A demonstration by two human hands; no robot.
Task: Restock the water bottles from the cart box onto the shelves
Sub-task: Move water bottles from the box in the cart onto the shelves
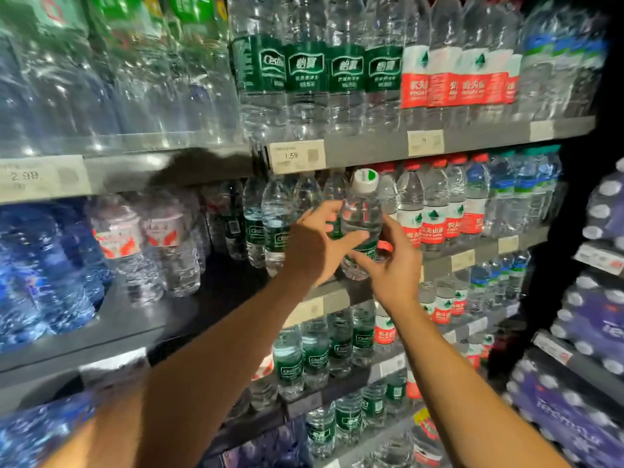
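Green-labelled bottle [362, 219], white cap, upright at shelf [368, 152] front: left hand [312, 246] grips its side, right hand [393, 265] cups its base, fingers curled round it.

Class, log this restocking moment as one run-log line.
phase: placing | left hand: holds bottle | right hand: steadies its base | target: second shelf, between green and red labels

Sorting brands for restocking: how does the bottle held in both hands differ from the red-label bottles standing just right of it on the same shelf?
The held bottle has a white cap with a green mark and a dark green label; the red-label bottles have red caps and red-and-white labels. The held bottle is tilted, gripped between the left hand and right hand; the red-label bottles stand upright in a row, untouched. Both are clear plastic water bottles.
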